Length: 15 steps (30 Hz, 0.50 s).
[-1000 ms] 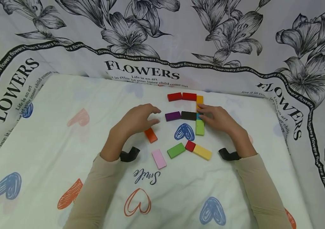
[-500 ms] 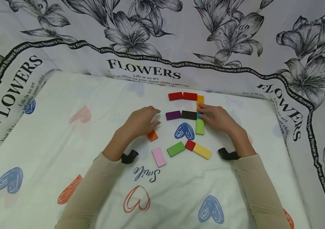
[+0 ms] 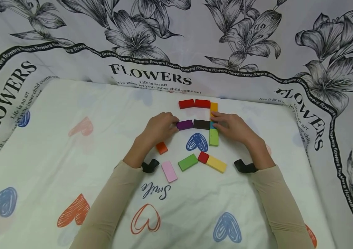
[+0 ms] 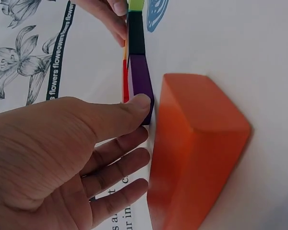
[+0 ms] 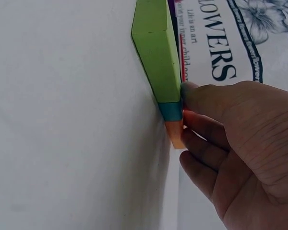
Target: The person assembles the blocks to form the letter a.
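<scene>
At the left end of a purple block (image 3: 184, 125), my left hand (image 3: 161, 127) pinches with thumb and index finger; in the left wrist view its thumb (image 4: 139, 103) lies on the block. A dark block (image 3: 201, 124) continues the row to the right. My right hand (image 3: 234, 127) touches the column where a yellow-orange block (image 3: 213, 106) meets a blue block (image 3: 212, 125), with a light green block (image 3: 213, 137) below. Its other fingers (image 5: 201, 148) are loosely bent beside the orange end. Two red blocks (image 3: 194, 103) form the top row.
Nearer me lie a green block (image 3: 188, 162), a small red block (image 3: 203, 157), a yellow block (image 3: 216, 164) and a pink block (image 3: 169, 171). An orange block (image 3: 162, 148) sits under the left wrist. The cloth (image 3: 102, 173) has printed hearts.
My left hand has moved right from beside the purple block and now pinches its left end. The right hand stays on the block column. The head view has shifted slightly.
</scene>
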Each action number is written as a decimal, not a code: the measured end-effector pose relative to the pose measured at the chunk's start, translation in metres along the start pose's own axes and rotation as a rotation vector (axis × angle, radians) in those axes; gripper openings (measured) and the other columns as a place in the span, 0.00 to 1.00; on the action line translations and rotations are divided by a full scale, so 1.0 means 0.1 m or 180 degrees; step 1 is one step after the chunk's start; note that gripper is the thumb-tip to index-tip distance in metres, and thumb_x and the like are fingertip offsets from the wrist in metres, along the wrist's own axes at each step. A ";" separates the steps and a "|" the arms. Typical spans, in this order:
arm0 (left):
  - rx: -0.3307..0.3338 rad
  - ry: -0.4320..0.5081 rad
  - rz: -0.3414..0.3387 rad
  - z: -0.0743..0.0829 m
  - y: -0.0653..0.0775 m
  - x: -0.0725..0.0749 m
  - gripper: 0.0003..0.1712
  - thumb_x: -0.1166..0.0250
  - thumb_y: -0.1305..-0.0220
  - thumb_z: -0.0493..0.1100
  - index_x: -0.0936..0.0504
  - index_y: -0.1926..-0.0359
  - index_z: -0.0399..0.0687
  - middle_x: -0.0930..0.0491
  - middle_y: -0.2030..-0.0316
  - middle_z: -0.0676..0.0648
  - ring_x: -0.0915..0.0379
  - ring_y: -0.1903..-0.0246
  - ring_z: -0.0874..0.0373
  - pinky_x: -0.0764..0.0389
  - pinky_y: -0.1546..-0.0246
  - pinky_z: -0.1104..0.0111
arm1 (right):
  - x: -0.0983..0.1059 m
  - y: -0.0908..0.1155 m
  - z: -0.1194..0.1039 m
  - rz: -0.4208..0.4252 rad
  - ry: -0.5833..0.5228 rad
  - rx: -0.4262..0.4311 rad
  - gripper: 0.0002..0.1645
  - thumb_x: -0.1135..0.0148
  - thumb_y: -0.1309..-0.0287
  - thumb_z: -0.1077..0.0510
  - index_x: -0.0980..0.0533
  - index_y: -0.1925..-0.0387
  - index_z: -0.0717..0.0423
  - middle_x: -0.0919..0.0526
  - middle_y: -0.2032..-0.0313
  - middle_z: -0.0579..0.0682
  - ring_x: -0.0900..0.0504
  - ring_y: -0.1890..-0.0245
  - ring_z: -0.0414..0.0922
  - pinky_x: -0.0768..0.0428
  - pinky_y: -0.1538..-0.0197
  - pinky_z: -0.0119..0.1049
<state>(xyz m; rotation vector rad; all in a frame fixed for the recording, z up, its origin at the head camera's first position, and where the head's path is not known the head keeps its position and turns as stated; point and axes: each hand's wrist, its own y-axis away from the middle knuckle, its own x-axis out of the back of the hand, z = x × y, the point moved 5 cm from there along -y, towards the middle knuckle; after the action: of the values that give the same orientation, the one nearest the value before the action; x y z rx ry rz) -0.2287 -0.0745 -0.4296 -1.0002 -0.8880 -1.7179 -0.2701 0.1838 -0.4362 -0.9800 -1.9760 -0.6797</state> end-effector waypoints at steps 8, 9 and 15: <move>-0.0033 -0.0039 0.0044 0.06 0.02 0.02 0.20 0.30 0.29 0.43 0.13 0.39 0.44 0.12 0.49 0.42 0.18 0.49 0.48 0.15 0.45 0.57 | 0.03 0.01 -0.01 0.0023 -0.0012 0.0024 0.27 0.36 0.26 0.58 0.24 0.30 0.55 0.29 0.23 0.51 0.33 0.20 0.57 0.35 0.19 0.58; -0.0034 -0.0052 0.0046 0.06 0.02 0.02 0.20 0.30 0.29 0.43 0.13 0.39 0.44 0.12 0.49 0.42 0.18 0.49 0.48 0.15 0.45 0.57 | 0.03 0.02 0.00 0.0018 -0.0020 0.0018 0.26 0.36 0.26 0.57 0.24 0.30 0.55 0.29 0.23 0.51 0.34 0.20 0.57 0.35 0.19 0.58; -0.0006 -0.0081 0.0035 0.05 0.04 -0.01 0.20 0.30 0.29 0.44 0.13 0.39 0.45 0.12 0.50 0.43 0.18 0.50 0.49 0.14 0.46 0.57 | 0.00 0.00 0.00 -0.0022 -0.0038 -0.0024 0.26 0.36 0.26 0.57 0.24 0.29 0.54 0.29 0.23 0.50 0.35 0.19 0.57 0.35 0.19 0.59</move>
<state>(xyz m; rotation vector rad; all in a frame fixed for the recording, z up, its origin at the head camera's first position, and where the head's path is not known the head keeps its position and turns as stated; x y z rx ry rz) -0.2230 -0.0711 -0.4283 -1.0283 -0.8959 -1.7006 -0.2695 0.1838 -0.4362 -0.9842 -1.9892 -0.6870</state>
